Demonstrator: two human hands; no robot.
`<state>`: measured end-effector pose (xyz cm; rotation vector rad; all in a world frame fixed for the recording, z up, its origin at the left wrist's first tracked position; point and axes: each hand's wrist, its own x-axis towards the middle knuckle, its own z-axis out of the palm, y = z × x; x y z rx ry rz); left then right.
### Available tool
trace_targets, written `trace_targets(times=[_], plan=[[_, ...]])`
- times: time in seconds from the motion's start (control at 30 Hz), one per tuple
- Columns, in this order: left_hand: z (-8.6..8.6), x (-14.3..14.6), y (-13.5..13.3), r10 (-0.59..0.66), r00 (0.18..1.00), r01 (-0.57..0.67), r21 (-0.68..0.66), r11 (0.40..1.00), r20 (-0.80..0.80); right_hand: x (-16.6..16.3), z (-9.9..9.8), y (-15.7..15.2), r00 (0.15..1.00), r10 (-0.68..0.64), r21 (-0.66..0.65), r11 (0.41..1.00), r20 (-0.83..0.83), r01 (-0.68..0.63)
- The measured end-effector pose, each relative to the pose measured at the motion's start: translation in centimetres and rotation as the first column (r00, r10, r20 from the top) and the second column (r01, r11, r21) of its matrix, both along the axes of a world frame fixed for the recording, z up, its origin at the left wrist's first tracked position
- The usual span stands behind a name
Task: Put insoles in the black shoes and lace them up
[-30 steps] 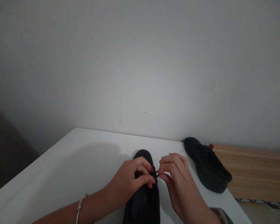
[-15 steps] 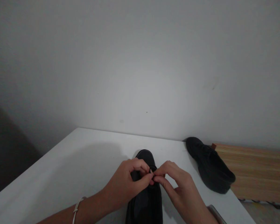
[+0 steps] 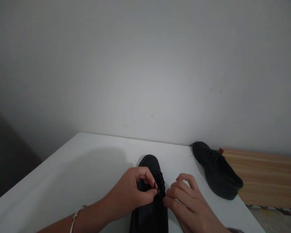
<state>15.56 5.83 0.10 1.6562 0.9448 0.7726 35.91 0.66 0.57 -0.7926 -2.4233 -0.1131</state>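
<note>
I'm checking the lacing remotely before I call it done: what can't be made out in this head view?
- Lace: thin, dark on the dark near shoe; its path is unreadable.
- Near shoe's heel: cut off by the bottom edge.
- Eyelets: hidden by left hand and right hand.
- Second shoe: detail lost in dim light.

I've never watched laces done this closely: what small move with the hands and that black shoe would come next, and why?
Probably the right hand should take the lace end that the left hand pinches over the near black shoe and draw it through. The left fingertips hold the lace tip; the right fingers sit just beside it, curled.
</note>
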Motion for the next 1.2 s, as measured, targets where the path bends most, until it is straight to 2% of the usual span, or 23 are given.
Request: trace_targets(times=[0.13, 0.2, 0.27, 0.33, 0.4, 0.5, 0.57, 0.67, 0.77, 1.0, 1.07, 1.2], plan=[[0.3, 0.0, -0.8, 0.037, 0.991, -0.012, 0.191, 0.981, -0.129, -0.4, 0.4, 0.0, 0.998, -0.028, -0.107, 0.994, -0.048, 0.022], [0.1, 0.1, -1.1, 0.059, 0.990, -0.012, 0.332, 0.943, -0.130, -0.8, 0.4, 0.2, 0.984, -0.074, -0.217, 0.975, -0.163, 0.037], [-0.3, 0.2, -1.3, 0.075, 0.991, -0.012, 0.487, 0.873, -0.110, -1.2, 0.2, 0.6, 0.946, -0.153, -0.360, 0.932, -0.287, 0.042], [-0.7, 0.3, -1.4, 0.096, 0.990, -0.005, 0.652, 0.758, -0.104, -1.7, -0.2, 1.2, 0.905, -0.243, -0.503, 0.864, -0.350, 0.038], [-1.1, 0.4, -1.3, 0.136, 0.982, 0.023, 0.790, 0.613, -0.134, -2.1, -0.5, 1.9, 0.877, -0.313, -0.628, 0.778, -0.364, 0.017], [-1.6, 0.5, -1.1, 0.225, 0.955, 0.089, 0.911, 0.403, -0.193, -2.3, -0.4, 2.8, 0.843, -0.380, -0.745, 0.666, -0.381, -0.037], [-1.9, 0.6, -1.0, 0.271, 0.943, 0.107, 0.949, 0.298, -0.192, -2.1, -0.1, 3.1, 0.838, -0.387, -0.776, 0.628, -0.384, -0.066], [-2.1, 0.7, -1.0, 0.306, 0.940, 0.087, 0.976, 0.202, -0.147, -1.7, 0.4, 3.5, 0.853, -0.378, -0.800, 0.596, -0.361, -0.074], [-2.1, 0.7, -1.2, 0.302, 0.945, 0.077, 0.983, 0.168, -0.125, -1.4, 0.7, 3.9, 0.873, -0.346, -0.803, 0.590, -0.345, -0.083], [-1.7, 0.0, -1.5, 0.264, 0.954, 0.099, 0.982, 0.161, -0.139, -1.3, 1.1, 4.6, 0.915, -0.251, -0.804, 0.583, -0.314, -0.116], [-2.0, -0.2, -1.5, 0.240, 0.962, 0.088, 0.979, 0.183, -0.132, -1.5, 1.1, 4.5, 0.913, -0.253, -0.788, 0.606, -0.320, -0.109], [-2.2, -0.6, -1.7, 0.156, 0.981, 0.078, 0.969, 0.233, -0.116, -2.0, 0.8, 3.8, 0.913, -0.268, -0.705, 0.709, -0.307, -0.029]])
